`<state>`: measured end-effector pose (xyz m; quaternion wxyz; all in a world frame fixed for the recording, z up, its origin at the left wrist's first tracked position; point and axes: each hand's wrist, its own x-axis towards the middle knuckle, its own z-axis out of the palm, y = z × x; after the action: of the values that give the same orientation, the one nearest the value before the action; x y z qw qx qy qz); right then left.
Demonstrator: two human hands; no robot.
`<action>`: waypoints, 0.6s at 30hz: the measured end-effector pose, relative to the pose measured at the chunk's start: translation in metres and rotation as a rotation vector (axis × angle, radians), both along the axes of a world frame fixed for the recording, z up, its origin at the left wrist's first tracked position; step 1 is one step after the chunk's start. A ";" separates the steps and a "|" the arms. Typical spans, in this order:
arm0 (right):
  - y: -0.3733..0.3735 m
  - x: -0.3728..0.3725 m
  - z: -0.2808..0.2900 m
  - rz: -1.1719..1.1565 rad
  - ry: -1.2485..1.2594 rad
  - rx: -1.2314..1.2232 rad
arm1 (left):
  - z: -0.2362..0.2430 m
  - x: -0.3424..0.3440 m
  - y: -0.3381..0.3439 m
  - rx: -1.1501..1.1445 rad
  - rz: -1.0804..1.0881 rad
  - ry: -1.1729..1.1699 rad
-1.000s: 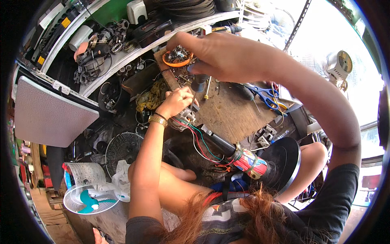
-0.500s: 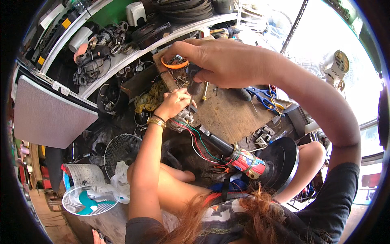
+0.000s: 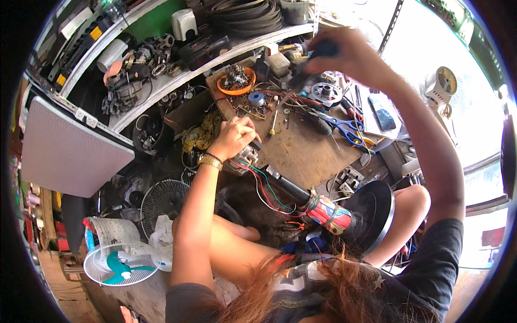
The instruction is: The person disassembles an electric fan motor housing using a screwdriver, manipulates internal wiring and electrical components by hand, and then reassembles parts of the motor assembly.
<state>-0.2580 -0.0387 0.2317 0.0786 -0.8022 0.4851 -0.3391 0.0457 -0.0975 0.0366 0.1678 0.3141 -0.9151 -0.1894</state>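
Note:
My left hand [image 3: 235, 137], with a gold watch at its wrist, has its fingers curled at the top of a small metal electric motor [image 3: 246, 157]. A short dark metal piece [image 3: 257, 145] sticks out beside those fingers. Red, green and white wires run from the motor along a black tube [image 3: 283, 185] to a colourful wrapped part [image 3: 328, 214] on a round black base [image 3: 374, 215]. Raised over the far right of the board, my right hand [image 3: 350, 56] is closed around a dark-handled tool [image 3: 326, 48]; motion blur hides its kind.
On the wooden board [image 3: 291, 148] lie an orange bowl of small metal parts [image 3: 236, 82], a wire spool [image 3: 256, 99], blue-handled scissors [image 3: 347, 129] and a screwdriver [image 3: 273, 123]. A phone [image 3: 382, 113] rests at the right. A fan with teal blades [image 3: 121, 267] stands lower left.
My right hand has lifted away from the motor, up and to the right, carrying the dark-handled tool. The bowl and spool now show fully. My left hand stays at the motor.

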 end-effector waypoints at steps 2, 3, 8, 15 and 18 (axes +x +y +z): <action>0.011 -0.046 -0.005 -0.247 -0.076 0.242 | -0.002 0.004 0.001 -0.018 -0.030 0.036; 0.013 -0.075 -0.030 -0.304 -0.122 0.278 | -0.001 0.005 0.003 -0.039 -0.050 0.028; 0.067 -0.106 -0.159 -0.429 -0.472 0.631 | 0.009 0.005 0.020 -0.135 -0.107 0.010; 0.089 -0.087 -0.245 -0.474 -0.621 0.760 | 0.004 0.008 0.026 -0.229 -0.049 0.100; 0.096 -0.081 -0.243 -0.529 -0.207 0.688 | 0.004 0.002 0.027 -0.288 -0.027 0.147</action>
<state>-0.3388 0.0572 -0.0112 0.2996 -0.5394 0.7479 -0.2449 0.0476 -0.0705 0.0402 0.2753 0.2599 -0.9220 -0.0808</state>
